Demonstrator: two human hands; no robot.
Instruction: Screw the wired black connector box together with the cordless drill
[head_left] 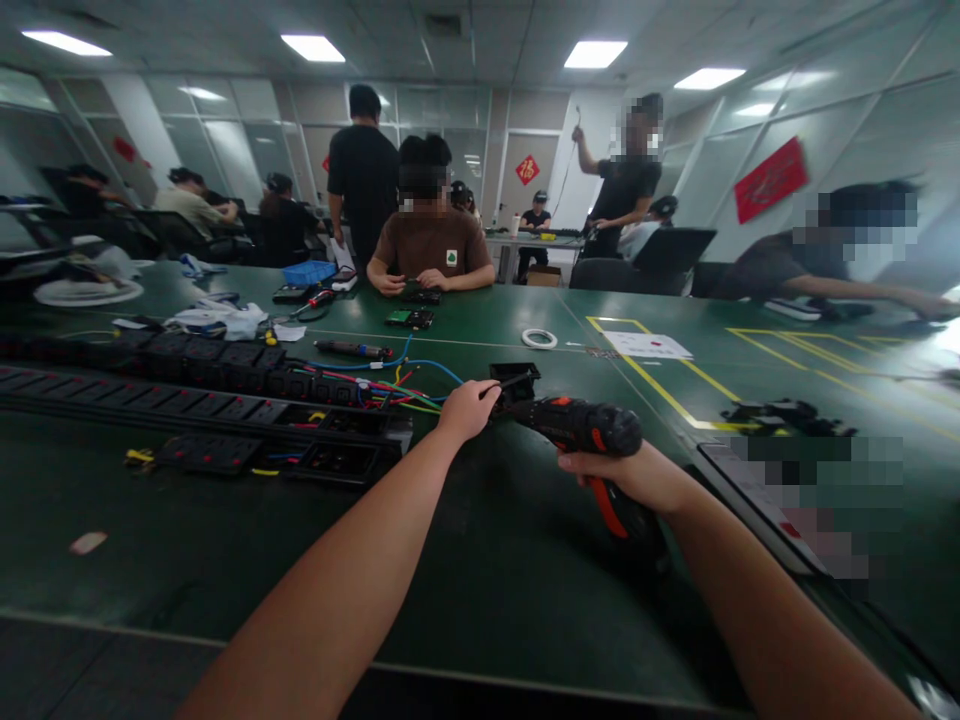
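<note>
My left hand (469,408) is closed on a small black plastic housing (525,378), gripping its near left side. Coloured wires (409,390) run from behind that hand to a long black power strip (150,395) on the left. My right hand (630,470) is wrapped round the handle of a black and orange cordless drill (577,425). The drill points left, its tip close to the housing and to my left fingers; whether it touches a screw is hidden. A loose black socket panel (206,453) lies in front of the strip.
A dark pen-like screwdriver (352,350) and a white ring of tape (539,339) lie beyond my hands. At right are a paper sheet (649,345), black parts (787,415) and a flat tray-like object (757,505). A person (431,235) sits across the green table (465,580).
</note>
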